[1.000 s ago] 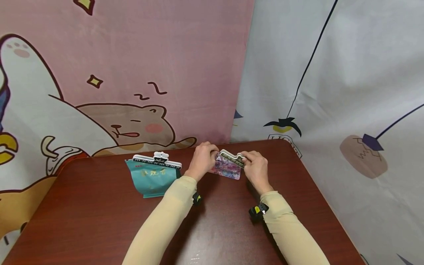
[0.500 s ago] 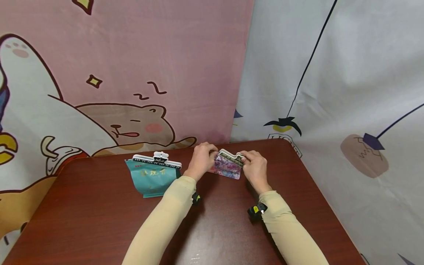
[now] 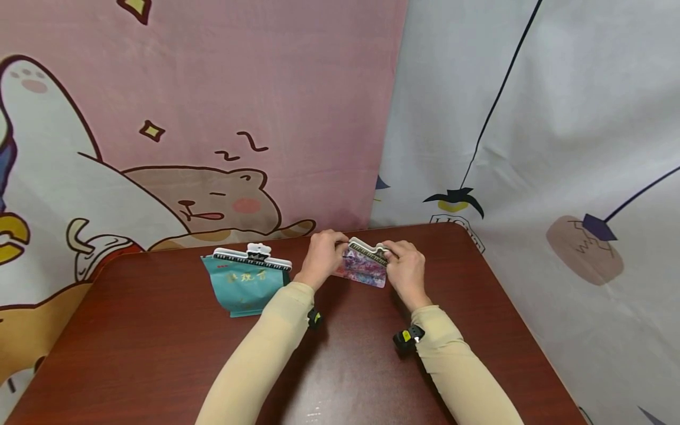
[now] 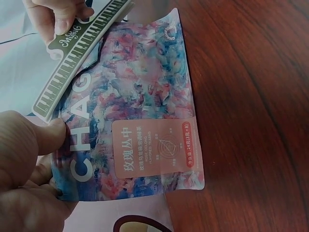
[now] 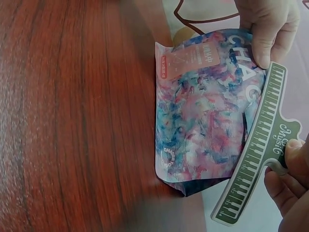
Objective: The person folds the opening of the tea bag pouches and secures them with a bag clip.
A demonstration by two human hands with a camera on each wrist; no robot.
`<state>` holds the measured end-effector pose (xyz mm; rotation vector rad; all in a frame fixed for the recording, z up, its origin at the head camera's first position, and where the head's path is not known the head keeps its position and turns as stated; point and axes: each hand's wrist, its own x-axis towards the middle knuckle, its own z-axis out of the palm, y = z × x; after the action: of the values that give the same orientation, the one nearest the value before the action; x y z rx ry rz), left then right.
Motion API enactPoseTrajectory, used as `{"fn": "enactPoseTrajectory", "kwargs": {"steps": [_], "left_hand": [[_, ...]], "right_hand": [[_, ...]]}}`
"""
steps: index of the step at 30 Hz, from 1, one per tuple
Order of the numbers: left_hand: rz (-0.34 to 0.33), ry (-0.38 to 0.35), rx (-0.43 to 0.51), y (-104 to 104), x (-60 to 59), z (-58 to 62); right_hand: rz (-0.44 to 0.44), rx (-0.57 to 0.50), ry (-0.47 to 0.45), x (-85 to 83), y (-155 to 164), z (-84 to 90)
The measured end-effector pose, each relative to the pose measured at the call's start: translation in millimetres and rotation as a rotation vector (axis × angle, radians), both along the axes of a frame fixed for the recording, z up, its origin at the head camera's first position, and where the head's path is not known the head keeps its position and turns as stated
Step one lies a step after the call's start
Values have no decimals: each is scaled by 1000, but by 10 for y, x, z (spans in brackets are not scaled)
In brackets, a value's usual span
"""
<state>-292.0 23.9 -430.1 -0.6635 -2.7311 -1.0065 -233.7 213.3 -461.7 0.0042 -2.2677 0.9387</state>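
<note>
Right now we are sitting at a dark red wooden table [image 3: 159, 354], with a pink cartoon cloth [image 3: 212, 118] hanging behind it and a pale printed cloth [image 3: 531, 118] to the right. Toward the left of the table a teal pouch [image 3: 245, 287] is lying with a white clip [image 3: 252, 256] already closed across its top.

At the far middle of the table we are working on the marbled pink-and-blue pouch [image 4: 140, 111], which is lying on the wood near the back edge. Our left hand [image 3: 322, 257] is pinching the pouch's upper corner between thumb and fingers, as the left wrist view shows plainly. Our right hand [image 3: 405, 270] is gripping the handle of the olive keyboard-patterned clip [image 5: 258, 159] between thumb and curled fingers.

The clip is running along the pouch's top edge, overlapping it at the near end; we cannot tell whether the clip is opened or whether the edge is sitting inside it.

We judge that we are in the middle of fitting this clip onto the second pouch. The next move, as we read it, is calling for the left hand to keep the top edge flat and taut while the right hand lines the clip up squarely with that edge, so the whole mouth is caught.
</note>
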Motion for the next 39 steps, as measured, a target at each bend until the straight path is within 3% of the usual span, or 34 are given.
{"fn": "enactPoseTrajectory", "kwargs": {"steps": [22, 35, 39], "left_hand": [[-28, 28, 26, -37, 2, 17], [-4, -42, 22, -54, 12, 27], [-8, -29, 28, -40, 2, 20]], "right_hand": [[1, 15, 20, -2, -24, 27], [1, 8, 9, -5, -37, 5], [-5, 4, 14, 0, -29, 3]]}}
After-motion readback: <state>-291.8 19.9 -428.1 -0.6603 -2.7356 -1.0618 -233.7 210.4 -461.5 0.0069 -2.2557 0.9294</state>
